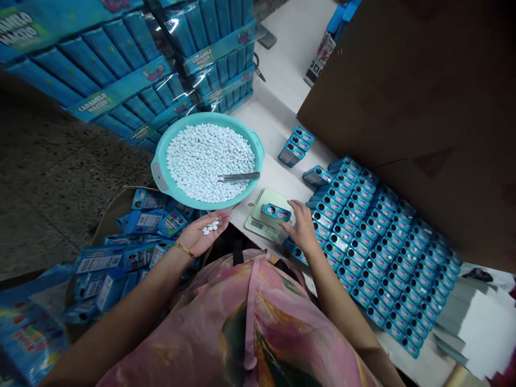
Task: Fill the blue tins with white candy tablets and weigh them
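My left hand [205,232] is turned palm up beside the bowl, and several white candies [210,228] lie in its cupped palm. On a small pale kitchen scale [262,228] sits a blue candy box [276,213] with an opening in its top at the left end. The thumb and fingers of my right hand [299,224] straddle the right end of this box. Just beyond my left hand stands a turquoise bowl [157,177] full of white candies [209,156]. A metal scoop [239,177] rests on them, handle toward the right rim.
Rows of blue boxes with open tops [366,242] stand to the right, before a large cardboard panel [411,107]. Three boxes [296,148] stand apart behind the scale. A carton of blue boxes [108,258] is at lower left; wrapped packs [121,59] are stacked behind the bowl.
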The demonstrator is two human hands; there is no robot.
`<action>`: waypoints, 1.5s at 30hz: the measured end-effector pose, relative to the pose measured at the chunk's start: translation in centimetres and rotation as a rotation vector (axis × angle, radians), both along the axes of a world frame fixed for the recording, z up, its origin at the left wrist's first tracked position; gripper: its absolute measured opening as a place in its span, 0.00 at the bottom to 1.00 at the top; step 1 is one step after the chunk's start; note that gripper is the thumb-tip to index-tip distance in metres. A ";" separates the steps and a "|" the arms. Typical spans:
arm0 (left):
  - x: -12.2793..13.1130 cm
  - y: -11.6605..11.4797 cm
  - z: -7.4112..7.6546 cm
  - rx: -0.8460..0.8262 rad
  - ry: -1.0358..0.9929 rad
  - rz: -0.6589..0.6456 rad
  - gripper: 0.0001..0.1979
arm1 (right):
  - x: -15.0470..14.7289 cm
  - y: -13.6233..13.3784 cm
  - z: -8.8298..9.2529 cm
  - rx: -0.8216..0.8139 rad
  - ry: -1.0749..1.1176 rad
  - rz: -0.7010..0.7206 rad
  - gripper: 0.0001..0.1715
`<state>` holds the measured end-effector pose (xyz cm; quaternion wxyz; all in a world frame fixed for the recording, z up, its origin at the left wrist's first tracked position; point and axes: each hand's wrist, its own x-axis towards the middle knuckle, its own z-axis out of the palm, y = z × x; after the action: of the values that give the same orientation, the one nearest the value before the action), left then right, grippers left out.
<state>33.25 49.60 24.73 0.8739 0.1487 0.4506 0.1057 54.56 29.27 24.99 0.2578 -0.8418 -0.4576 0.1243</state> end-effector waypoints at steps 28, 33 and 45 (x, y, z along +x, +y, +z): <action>1.1 2.5 0.1 0.014 0.118 0.097 0.14 | 15.9 1.5 -2.3 -0.344 -0.459 -0.241 0.20; 1.5 3.1 0.6 0.054 0.072 0.099 0.12 | 11.5 1.6 0.5 -0.285 -0.421 -0.057 0.21; 4.3 10.6 -2.1 0.238 0.158 0.063 0.06 | 0.7 2.0 0.4 -0.110 -0.199 0.143 0.28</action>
<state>37.53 60.19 22.66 0.8082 0.2448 0.5066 0.1739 55.28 31.24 25.38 0.1549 -0.8280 -0.5324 0.0833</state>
